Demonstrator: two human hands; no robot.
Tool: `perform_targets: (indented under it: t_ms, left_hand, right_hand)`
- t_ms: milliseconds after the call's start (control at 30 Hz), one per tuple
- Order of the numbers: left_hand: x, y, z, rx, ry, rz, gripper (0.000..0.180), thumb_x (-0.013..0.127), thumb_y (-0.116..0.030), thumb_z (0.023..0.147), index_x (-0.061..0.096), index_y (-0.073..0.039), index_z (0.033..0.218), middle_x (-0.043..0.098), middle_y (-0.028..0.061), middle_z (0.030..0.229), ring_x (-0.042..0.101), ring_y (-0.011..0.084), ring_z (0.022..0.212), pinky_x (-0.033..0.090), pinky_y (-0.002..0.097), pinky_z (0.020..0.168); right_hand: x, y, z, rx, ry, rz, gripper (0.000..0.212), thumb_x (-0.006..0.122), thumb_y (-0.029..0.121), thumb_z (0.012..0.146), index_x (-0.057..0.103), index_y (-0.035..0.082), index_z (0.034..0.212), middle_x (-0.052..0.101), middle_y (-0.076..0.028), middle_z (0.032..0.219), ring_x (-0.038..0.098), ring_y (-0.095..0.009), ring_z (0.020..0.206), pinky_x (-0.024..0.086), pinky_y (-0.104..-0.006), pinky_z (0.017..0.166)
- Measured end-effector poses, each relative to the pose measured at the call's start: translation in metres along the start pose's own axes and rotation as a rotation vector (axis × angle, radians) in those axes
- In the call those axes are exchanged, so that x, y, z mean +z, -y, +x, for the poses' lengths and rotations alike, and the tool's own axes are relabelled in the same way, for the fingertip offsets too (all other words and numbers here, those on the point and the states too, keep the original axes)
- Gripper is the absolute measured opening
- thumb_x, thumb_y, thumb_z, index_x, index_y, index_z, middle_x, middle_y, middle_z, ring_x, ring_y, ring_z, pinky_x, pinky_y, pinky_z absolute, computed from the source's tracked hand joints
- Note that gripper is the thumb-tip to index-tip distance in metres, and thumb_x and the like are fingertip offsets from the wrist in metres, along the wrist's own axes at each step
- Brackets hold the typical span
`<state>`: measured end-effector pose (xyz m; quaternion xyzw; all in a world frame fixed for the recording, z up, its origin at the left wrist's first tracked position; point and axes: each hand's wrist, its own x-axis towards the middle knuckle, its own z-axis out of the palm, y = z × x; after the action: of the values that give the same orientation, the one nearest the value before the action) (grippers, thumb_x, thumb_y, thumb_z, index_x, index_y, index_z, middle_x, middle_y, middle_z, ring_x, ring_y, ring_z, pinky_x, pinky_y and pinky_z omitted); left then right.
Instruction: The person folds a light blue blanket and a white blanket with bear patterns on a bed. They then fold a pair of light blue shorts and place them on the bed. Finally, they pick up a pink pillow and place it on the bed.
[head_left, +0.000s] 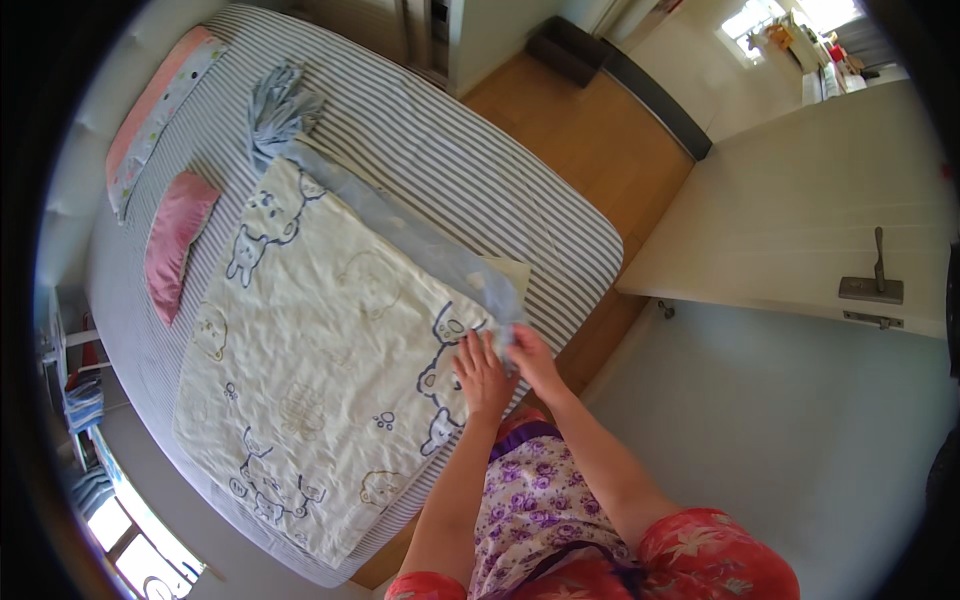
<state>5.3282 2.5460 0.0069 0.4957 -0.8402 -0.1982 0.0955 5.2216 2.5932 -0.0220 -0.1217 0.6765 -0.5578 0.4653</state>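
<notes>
A cream blanket [320, 350] printed with outlined bears and rabbits lies spread over the bed. Along its far right edge runs a blue-grey cloth [410, 225], partly under the blanket and bunched into a gathered heap [283, 105] at its far end. My left hand [482, 378] rests flat on the blanket's near right corner, fingers stretched out. Close beside it, my right hand [533, 360] grips the edge of the blue-grey cloth at that corner. Its fingertips are slightly blurred and partly hidden.
The bed has a grey-and-white striped sheet [480, 170]. A pink pillow [178, 240] and a peach-and-white pillow [165, 110] lie toward the headboard. A white door [790, 210] with a lever handle stands at the right. A dark brown box [568, 50] sits on the wooden floor [560, 125].
</notes>
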Motion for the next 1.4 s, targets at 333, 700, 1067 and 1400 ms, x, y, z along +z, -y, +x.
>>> perform_targets:
  t_ms: [333,700,1067,1400]
  left_hand:
    - [-0.136,0.099,0.023,-1.043,-0.732,-1.129,0.035,0.059,-0.019,0.078,0.05,0.001,0.105,0.053,0.0109,0.101,0.054,0.0206,0.084,0.048,0.0342,0.067]
    - [-0.236,0.047,-0.009,-0.782,-1.083,-0.328,0.016,0.052,-0.005,0.078,0.055,0.006,0.089,0.058,0.0105,0.089,0.054,0.018,0.079,0.042,0.0303,0.071]
    - [-0.134,-0.022,-0.015,0.267,0.522,-0.092,0.067,0.063,-0.024,0.071,0.033,-0.009,0.128,0.035,0.0172,0.129,0.032,0.0319,0.12,0.029,0.0393,0.097]
    - [-0.102,0.06,-0.089,-0.22,0.347,-0.312,0.046,0.059,-0.011,0.07,0.044,-0.003,0.112,0.046,0.0158,0.11,0.045,0.0333,0.103,0.038,0.0386,0.087]
  right_hand:
    - [-0.025,0.034,0.082,0.266,-0.236,-0.325,0.037,0.06,0.019,0.076,0.05,0.001,0.107,0.057,-0.005,0.092,0.052,-0.013,0.074,0.043,-0.0239,0.065]
    - [-0.054,0.04,0.004,0.276,-0.336,0.265,0.025,0.051,0.015,0.08,0.051,0.006,0.103,0.055,-0.001,0.094,0.053,-0.012,0.081,0.042,-0.0262,0.07]
    - [-0.037,-0.002,0.018,0.043,-0.567,-0.235,0.025,0.052,0.013,0.079,0.044,0.002,0.1,0.051,-0.006,0.089,0.049,-0.014,0.076,0.041,-0.028,0.069]
    - [0.001,0.031,0.012,-0.306,-0.015,-1.218,0.035,0.061,0.026,0.071,0.05,-0.001,0.091,0.054,-0.016,0.087,0.053,-0.03,0.079,0.042,-0.0425,0.072]
